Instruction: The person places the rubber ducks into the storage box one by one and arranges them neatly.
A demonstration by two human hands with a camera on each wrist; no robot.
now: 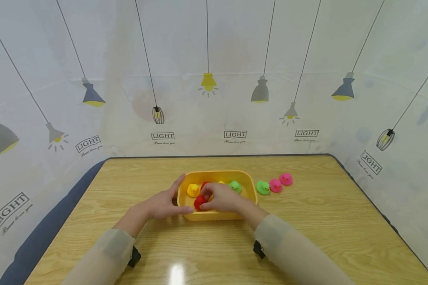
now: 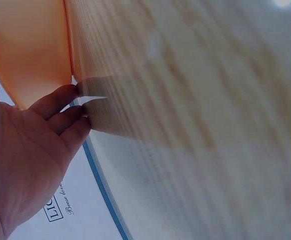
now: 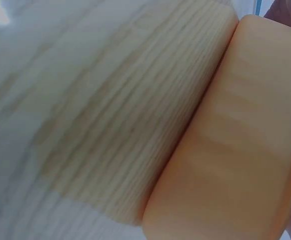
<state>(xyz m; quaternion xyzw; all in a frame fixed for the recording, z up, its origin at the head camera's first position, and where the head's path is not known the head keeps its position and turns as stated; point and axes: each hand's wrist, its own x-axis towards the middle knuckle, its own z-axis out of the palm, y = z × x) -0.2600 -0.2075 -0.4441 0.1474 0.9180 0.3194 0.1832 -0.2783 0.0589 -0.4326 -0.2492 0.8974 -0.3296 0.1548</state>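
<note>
A yellow plastic bin sits on the wooden table with several rubber ducks inside. My right hand reaches down into it, thumb and fingers pinching a red rubber duck near the front wall. At the bin's left end, my left hand touches the wall, its thumb stretched along the front rim. Its other fingers lie low beside the bin in the left wrist view. A yellow duck stands at the inside left. Behind my right hand, another red duck is partly hidden; a green duck stands to its right.
Just right of the bin, a green duck and two pink ducks, a nearer one and a farther one, stand in a slanting row on the table. A lamp-printed curtain encloses the back and sides.
</note>
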